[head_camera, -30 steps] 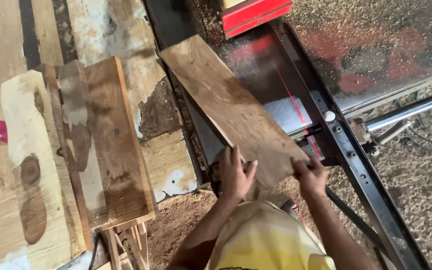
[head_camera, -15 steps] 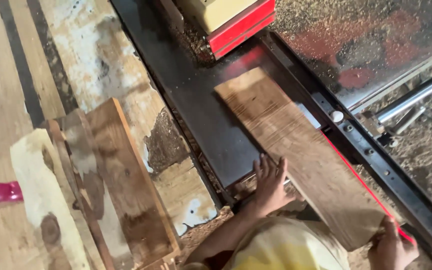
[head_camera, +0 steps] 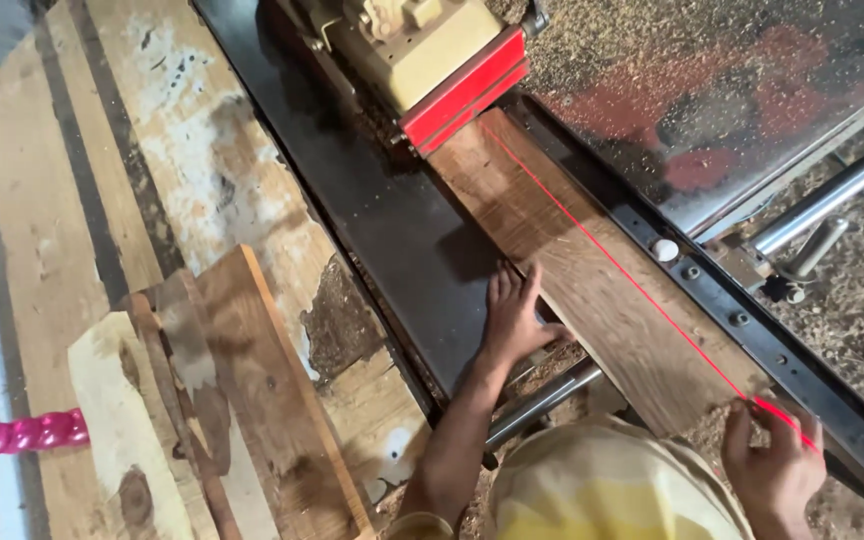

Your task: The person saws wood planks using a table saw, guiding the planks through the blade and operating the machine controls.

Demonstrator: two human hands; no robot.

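Pressing open hands, left (head_camera: 514, 318) flat, right (head_camera: 774, 462) at the end, against the plank (head_camera: 602, 270).

To your left lay stacked rough planks (head_camera: 252, 400), a twisted pink rod (head_camera: 17, 435), and sawdust (head_camera: 642, 40) beyond the rail.

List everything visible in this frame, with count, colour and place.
plank: one, brown, on the black saw table, far end at the saw head
laser line: one, red, along the plank
saw table: one, black, centre
saw head: one, cream and red, top
stacked boards: several, brown, lower left
twisted rod: one, pink, left edge
steel rail: one, grey, right
left hand: flat on the plank's left edge
right hand: at the plank's near corner
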